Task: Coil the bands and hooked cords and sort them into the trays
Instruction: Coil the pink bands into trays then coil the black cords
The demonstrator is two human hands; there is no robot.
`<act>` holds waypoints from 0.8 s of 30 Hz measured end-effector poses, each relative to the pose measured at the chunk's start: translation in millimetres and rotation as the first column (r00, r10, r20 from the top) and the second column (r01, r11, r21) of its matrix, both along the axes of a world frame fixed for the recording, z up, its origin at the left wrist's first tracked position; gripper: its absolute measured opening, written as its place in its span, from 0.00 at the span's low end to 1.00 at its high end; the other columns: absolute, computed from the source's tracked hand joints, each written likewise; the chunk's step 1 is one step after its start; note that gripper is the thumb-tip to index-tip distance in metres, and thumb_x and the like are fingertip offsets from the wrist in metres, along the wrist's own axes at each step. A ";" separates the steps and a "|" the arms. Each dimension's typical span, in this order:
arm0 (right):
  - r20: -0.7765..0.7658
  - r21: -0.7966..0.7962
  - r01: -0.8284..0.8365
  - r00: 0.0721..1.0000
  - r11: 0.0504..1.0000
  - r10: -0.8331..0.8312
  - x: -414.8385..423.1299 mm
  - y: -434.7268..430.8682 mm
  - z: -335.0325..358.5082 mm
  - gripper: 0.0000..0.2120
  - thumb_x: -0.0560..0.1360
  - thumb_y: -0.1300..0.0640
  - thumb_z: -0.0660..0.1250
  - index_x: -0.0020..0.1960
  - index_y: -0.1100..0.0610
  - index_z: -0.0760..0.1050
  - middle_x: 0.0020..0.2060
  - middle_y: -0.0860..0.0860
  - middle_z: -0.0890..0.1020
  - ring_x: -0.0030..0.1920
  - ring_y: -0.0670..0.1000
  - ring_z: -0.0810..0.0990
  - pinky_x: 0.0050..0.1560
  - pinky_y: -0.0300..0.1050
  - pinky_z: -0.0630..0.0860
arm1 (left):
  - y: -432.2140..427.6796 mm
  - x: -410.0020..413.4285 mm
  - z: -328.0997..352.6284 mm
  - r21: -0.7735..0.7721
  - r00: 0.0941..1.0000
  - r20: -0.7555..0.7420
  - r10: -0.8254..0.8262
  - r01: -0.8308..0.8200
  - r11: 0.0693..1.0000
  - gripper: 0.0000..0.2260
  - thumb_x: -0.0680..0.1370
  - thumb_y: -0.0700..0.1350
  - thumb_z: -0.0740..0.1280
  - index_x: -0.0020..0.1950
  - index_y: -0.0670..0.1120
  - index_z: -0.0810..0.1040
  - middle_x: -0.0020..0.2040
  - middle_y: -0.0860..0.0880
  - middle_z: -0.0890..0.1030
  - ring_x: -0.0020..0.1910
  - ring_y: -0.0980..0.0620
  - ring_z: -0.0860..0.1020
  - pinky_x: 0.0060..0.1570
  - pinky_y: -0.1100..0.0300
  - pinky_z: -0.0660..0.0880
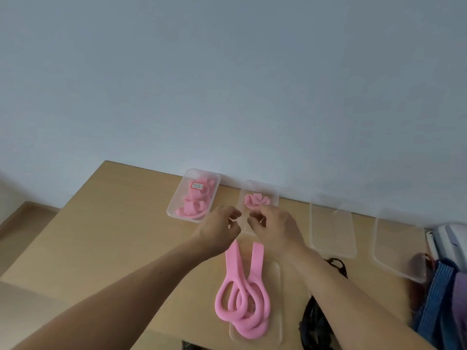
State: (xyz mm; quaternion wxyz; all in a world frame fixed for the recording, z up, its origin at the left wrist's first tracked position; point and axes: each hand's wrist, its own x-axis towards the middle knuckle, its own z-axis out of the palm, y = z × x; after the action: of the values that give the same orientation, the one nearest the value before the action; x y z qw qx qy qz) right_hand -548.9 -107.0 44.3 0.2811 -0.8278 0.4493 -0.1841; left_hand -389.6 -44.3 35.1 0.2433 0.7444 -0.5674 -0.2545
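Our fingers (233,213) hang loosely curled and empty, so the coiled band (256,200) may unravel in its tray (275,195).

Bare left hand (219,227) and bare right hand (273,228); both forearms (126,294) uncovered all the way to the frame edge at 7 and 5 o'clock.

- Left of the band-filled tray (173,213), bare table (101,236) gives me open room.
- The row of clear trays (333,251) sits tight against the wall (227,97).
- A loose pink band (242,299) lies between my forearms.
- Black cords (313,322) and a blue strap (434,299) crowd my right.
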 end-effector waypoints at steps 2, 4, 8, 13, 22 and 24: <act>-0.009 0.118 0.007 1.000 0.993 -0.006 -12.6 18.6 -3.1 0.06 0.77 0.53 0.67 0.49 0.51 0.81 0.43 0.43 0.83 0.41 0.46 0.79 0.45 0.42 0.75 | 16.6 -3.6 -1.4 0.036 0.999 -0.036 0.037 -0.036 0.999 0.13 0.77 0.40 0.64 0.60 0.47 0.79 0.56 0.51 0.81 0.48 0.57 0.76 0.48 0.66 0.70; -0.082 0.203 -0.011 0.996 0.979 0.029 -21.9 30.5 -9.9 0.07 0.77 0.53 0.66 0.49 0.53 0.81 0.44 0.46 0.84 0.43 0.47 0.79 0.47 0.42 0.76 | 28.0 -5.0 -3.6 0.080 0.998 -0.041 0.053 -0.049 0.996 0.12 0.77 0.38 0.64 0.58 0.46 0.80 0.55 0.51 0.82 0.46 0.56 0.76 0.45 0.67 0.68; -0.246 0.287 -0.014 0.965 0.958 0.087 -26.3 54.1 -24.4 0.09 0.76 0.54 0.64 0.48 0.56 0.81 0.46 0.49 0.83 0.48 0.51 0.80 0.52 0.48 0.77 | 42.7 -5.9 -9.8 0.167 0.999 -0.040 -0.009 0.016 0.986 0.12 0.77 0.38 0.63 0.58 0.45 0.81 0.54 0.49 0.82 0.46 0.55 0.75 0.38 0.71 0.66; -0.414 0.370 -0.015 0.892 0.929 0.180 -18.3 81.8 -38.5 0.10 0.74 0.51 0.63 0.40 0.57 0.77 0.39 0.50 0.82 0.43 0.52 0.80 0.45 0.47 0.76 | 48.5 -3.8 -15.2 0.223 0.988 -0.066 -0.139 0.151 0.963 0.13 0.78 0.39 0.62 0.60 0.44 0.80 0.55 0.48 0.82 0.47 0.55 0.76 0.41 0.71 0.69; -0.541 0.214 0.070 0.839 0.974 0.059 -2.7 106.9 -58.3 0.10 0.78 0.52 0.62 0.56 0.55 0.71 0.47 0.50 0.80 0.46 0.52 0.80 0.43 0.46 0.75 | 47.2 15.9 -14.5 0.212 0.952 -0.080 -0.296 0.306 0.928 0.13 0.79 0.41 0.62 0.62 0.45 0.79 0.58 0.49 0.81 0.46 0.56 0.75 0.37 0.76 0.68; -0.543 0.185 0.107 0.839 0.977 0.010 -1.3 108.9 -63.7 0.09 0.77 0.53 0.62 0.55 0.56 0.71 0.43 0.49 0.78 0.43 0.51 0.79 0.40 0.45 0.74 | 47.7 17.8 -13.6 0.223 0.944 -0.092 -0.317 0.330 0.917 0.13 0.79 0.42 0.63 0.63 0.45 0.78 0.58 0.49 0.81 0.47 0.56 0.75 0.40 0.74 0.69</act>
State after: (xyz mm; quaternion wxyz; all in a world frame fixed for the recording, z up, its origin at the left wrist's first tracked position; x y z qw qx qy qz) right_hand -550.3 1.8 -19.4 0.2229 -0.8003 0.5480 0.0979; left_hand -371.8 3.4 21.5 0.1233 0.6566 -0.6418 -0.3766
